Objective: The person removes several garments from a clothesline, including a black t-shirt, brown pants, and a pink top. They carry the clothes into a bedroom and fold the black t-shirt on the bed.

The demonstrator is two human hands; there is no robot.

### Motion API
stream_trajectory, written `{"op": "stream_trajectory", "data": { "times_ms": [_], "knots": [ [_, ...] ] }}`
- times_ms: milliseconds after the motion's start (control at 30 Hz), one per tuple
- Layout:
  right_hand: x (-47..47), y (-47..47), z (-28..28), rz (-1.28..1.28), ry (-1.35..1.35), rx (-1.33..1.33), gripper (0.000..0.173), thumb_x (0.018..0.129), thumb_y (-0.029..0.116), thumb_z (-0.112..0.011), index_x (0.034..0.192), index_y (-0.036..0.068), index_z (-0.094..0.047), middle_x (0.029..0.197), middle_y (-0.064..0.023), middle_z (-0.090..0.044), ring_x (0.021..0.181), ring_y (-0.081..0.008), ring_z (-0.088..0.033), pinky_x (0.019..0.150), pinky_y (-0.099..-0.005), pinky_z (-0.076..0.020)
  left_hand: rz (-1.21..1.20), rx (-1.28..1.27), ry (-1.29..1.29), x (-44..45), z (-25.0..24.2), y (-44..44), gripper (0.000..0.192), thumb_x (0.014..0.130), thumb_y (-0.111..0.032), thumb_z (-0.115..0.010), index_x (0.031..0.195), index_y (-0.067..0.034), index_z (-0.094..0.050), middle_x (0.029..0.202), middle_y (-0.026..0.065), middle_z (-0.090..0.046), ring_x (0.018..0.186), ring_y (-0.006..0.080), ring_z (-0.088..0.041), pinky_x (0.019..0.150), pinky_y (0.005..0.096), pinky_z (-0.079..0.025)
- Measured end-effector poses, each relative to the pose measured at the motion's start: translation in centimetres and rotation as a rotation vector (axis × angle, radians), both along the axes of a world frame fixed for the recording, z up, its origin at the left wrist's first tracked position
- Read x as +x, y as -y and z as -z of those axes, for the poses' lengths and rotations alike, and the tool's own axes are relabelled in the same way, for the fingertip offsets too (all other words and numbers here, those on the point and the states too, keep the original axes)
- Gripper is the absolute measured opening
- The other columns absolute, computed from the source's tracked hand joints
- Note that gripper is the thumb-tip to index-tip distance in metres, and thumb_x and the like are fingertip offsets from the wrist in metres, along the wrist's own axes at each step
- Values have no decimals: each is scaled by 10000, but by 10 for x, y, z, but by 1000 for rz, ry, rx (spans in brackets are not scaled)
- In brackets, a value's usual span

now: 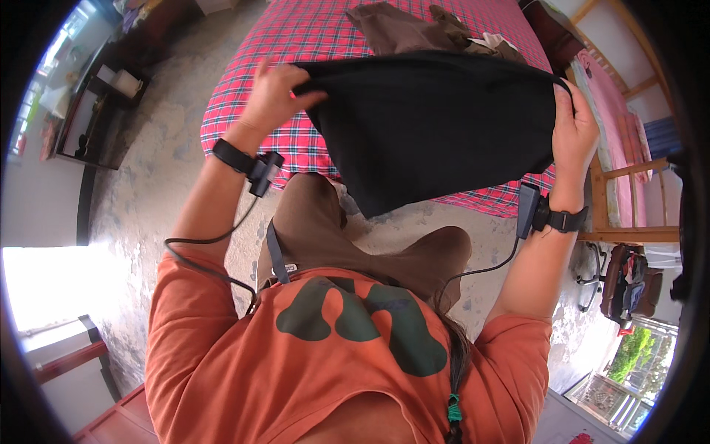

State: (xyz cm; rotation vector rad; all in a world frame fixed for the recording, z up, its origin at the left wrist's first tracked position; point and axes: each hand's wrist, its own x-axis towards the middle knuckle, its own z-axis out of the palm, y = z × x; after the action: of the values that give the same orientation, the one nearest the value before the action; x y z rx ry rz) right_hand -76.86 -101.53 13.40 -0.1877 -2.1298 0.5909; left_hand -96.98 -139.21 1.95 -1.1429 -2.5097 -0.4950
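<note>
A black cloth garment (444,127) is stretched between my two hands, above the near edge of a bed with a red plaid cover (244,89). My left hand (283,94) is at its upper left corner, slightly blurred, with the thumb and fingers around the fabric's edge. At the upper right corner, my right hand (574,122) grips the cloth, thumb in front. One corner of the garment hangs down towards my knees. Behind it on the bed lie crumpled brown clothes (394,28), partly covered by the black cloth. Each wrist bears a strapped black device with a cable.
To the right stands a wooden bed frame (632,230) with pink bedding (604,100). Beyond my right arm, a brown chair (649,288) holds clothes. A dark shelf unit (83,119) is at the far left. Worn concrete floor (150,133) runs beside the bed.
</note>
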Motion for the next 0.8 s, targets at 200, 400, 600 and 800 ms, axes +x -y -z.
{"op": "stream_trajectory", "data": {
  "times_ms": [200, 400, 600, 800],
  "knots": [
    [-42, -32, 17, -17, 67, 251, 286, 930, 291, -616, 1022, 25, -670, 826, -147, -665, 798, -327, -642, 728, -362, -498, 0, 90, -270, -55, -69, 31, 289, 818, -314, -745, 959, -70, -682, 886, 81, -678, 862, 277, -644, 1116, 518, -262],
    [-92, -26, -36, 28, 191, 95, 333, 979, 351, -500, 1013, 74, -680, 823, -110, -685, 800, -260, -676, 708, -383, -504, -142, -82, -591, -71, -168, 18, 210, 755, -213, -704, 893, -67, -644, 885, 106, -634, 973, 301, -602, 1077, 534, -297],
    [-81, 5, -79, -283, -467, -134, 295, 993, 236, -526, 1205, 57, -625, 928, -97, -689, 820, -167, -692, 725, -265, -525, -271, 281, -984, -33, -212, 24, 415, 798, -219, -689, 1140, -3, -598, 1114, 196, -596, 1122, 390, -516, 1076, 489, -313],
    [8, 27, 37, -141, -8, -55, 256, 936, 28, -540, 1158, 49, -667, 1121, -102, -686, 976, -208, -676, 859, -337, -521, -252, 13, -702, 31, -70, 74, 365, 807, -288, -734, 1090, -72, -654, 1064, 76, -632, 1065, 264, -572, 1122, 514, -258]
  ]
}}
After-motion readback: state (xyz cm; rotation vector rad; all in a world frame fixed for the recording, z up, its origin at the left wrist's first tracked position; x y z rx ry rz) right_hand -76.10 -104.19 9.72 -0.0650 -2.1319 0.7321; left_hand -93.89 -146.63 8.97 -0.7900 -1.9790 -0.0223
